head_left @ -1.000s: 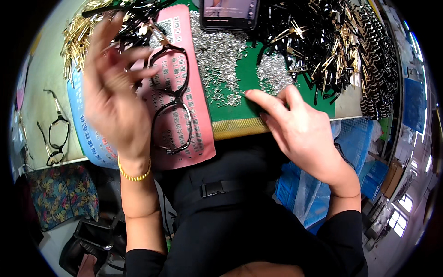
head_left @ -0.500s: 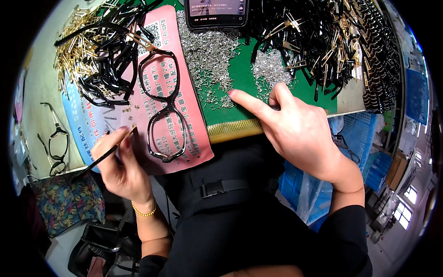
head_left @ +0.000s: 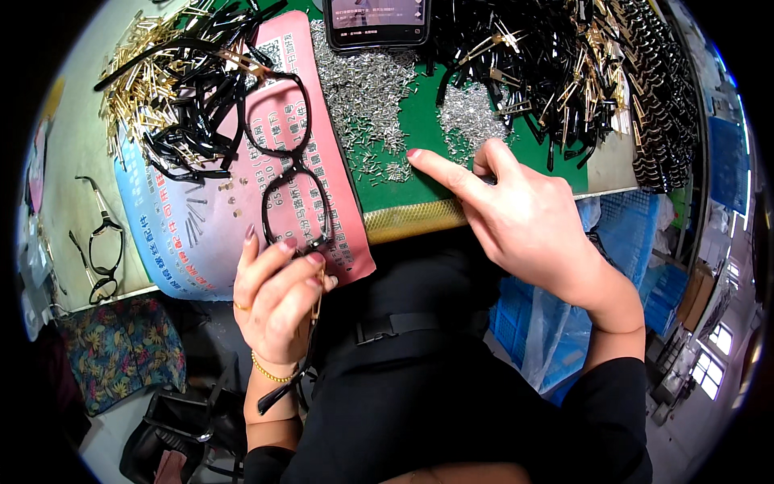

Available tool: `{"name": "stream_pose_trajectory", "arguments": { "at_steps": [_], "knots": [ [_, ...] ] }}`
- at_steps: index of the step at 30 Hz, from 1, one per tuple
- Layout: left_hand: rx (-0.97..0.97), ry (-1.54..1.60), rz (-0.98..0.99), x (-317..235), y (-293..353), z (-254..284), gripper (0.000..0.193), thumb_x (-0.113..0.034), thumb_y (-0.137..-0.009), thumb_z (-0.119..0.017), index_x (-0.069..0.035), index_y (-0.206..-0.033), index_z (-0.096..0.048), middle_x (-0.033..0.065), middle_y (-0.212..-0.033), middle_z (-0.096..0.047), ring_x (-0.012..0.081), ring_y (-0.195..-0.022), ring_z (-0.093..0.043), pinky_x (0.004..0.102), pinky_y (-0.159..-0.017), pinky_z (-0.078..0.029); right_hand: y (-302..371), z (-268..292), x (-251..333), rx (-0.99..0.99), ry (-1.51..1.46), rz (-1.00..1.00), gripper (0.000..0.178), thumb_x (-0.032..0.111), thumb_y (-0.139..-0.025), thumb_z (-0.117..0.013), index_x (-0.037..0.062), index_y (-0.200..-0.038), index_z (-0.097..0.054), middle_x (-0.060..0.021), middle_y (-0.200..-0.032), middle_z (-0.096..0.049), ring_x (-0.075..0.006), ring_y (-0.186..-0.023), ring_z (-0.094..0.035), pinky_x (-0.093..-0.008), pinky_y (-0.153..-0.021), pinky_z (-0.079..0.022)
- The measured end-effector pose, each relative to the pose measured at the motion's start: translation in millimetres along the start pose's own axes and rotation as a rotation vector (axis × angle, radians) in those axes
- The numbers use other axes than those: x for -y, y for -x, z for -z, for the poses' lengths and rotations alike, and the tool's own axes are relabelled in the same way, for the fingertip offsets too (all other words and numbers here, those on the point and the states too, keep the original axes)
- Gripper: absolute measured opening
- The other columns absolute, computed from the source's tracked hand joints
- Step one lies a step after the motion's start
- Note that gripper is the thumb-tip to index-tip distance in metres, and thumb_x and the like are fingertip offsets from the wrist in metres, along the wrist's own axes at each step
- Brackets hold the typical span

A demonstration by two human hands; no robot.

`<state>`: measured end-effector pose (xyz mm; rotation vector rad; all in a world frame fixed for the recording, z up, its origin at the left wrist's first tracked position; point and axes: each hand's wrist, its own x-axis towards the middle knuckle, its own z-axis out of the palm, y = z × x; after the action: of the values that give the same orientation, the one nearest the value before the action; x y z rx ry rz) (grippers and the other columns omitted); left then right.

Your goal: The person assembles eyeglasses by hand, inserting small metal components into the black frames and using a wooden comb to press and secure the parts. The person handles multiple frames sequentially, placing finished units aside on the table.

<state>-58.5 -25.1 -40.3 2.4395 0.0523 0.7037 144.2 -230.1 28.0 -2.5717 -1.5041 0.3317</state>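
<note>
A black eyeglass frame lies on a pink and blue printed sheet, one gold-hinged temple attached at its far end. My left hand, fingers bent, is at the frame's near end. It holds a loose temple whose black tip hangs down past the wrist. Fingers hide where temple and frame come together. My right hand stretches its index finger to the edge of a pile of small silver screws. Its other fingers curl in around something dark, mostly hidden.
Black and gold temples are heaped at far left and far right. A second pile of small silver pieces lies on the green mat. A phone stands at the back. Another eyeglass frame lies at left.
My left hand has moved right with the temple, from beside the sheet's middle to the frame's near end. My right index fingertip has shifted slightly at the screws. The sheet and frame have shifted slightly.
</note>
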Motion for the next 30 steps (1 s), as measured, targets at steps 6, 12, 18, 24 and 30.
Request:
{"name": "stream_pose_trajectory", "arguments": {
  "at_steps": [6,12,18,24,30],
  "knots": [
    [0.009,0.072,0.095,10,-12,-7,0.028,-0.002,-0.074,-0.083,-0.01,-0.092,-0.063,0.0023,-0.092,-0.073,0.0262,-0.101,-0.068,0.0497,-0.107,-0.049,3,2,0,0.028,0.014,-0.026,0.053,0.009,-0.088,-0.066,0.0262,-0.137,-0.06,-0.0086,-0.091,-0.053,-0.0245,-0.067,-0.064,-0.037,-0.054,-0.052],
    [-0.026,0.192,0.147,11,-9,-6,0.023,0.005,-0.081,-0.076,-0.006,-0.093,-0.059,0.0067,-0.092,-0.07,0.0291,-0.101,-0.069,0.0539,-0.109,-0.045,0,-2,-1,0.018,0.048,0.038,0.055,0.005,-0.082,-0.064,0.0222,-0.134,-0.062,-0.0105,-0.093,-0.055,-0.0225,-0.066,-0.065,-0.0349,-0.05,-0.053],
    [-0.081,0.199,0.124,17,-3,-8,0.034,0.001,-0.076,-0.083,-0.008,-0.099,-0.059,0.0077,-0.095,-0.069,0.0306,-0.099,-0.071,0.054,-0.104,-0.05,-2,-3,2,-0.004,0.038,0.01,0.057,0.004,-0.081,-0.064,0.0219,-0.135,-0.061,-0.0106,-0.092,-0.055,-0.0214,-0.065,-0.065,-0.0346,-0.049,-0.053],
    [-0.086,0.213,0.103,19,-7,-6,0.037,0.005,-0.073,-0.083,-0.008,-0.099,-0.06,0.0083,-0.095,-0.069,0.031,-0.098,-0.072,0.0534,-0.1,-0.053,-3,-3,9,0.03,0.117,-0.022,0.059,0.009,-0.088,-0.066,0.0278,-0.143,-0.057,-0.0078,-0.088,-0.05,-0.0223,-0.064,-0.061,-0.0346,-0.052,-0.052],
    [-0.085,0.205,0.085,17,-12,-6,0.037,0.005,-0.071,-0.083,-0.007,-0.097,-0.06,0.0089,-0.094,-0.069,0.0307,-0.098,-0.071,0.0519,-0.098,-0.055,1,-8,4,-0.032,0.139,0.036,0.07,0.004,-0.08,-0.064,0.0259,-0.145,-0.056,-0.0091,-0.089,-0.053,-0.0204,-0.063,-0.063,-0.0323,-0.045,-0.05]
  ]
}}
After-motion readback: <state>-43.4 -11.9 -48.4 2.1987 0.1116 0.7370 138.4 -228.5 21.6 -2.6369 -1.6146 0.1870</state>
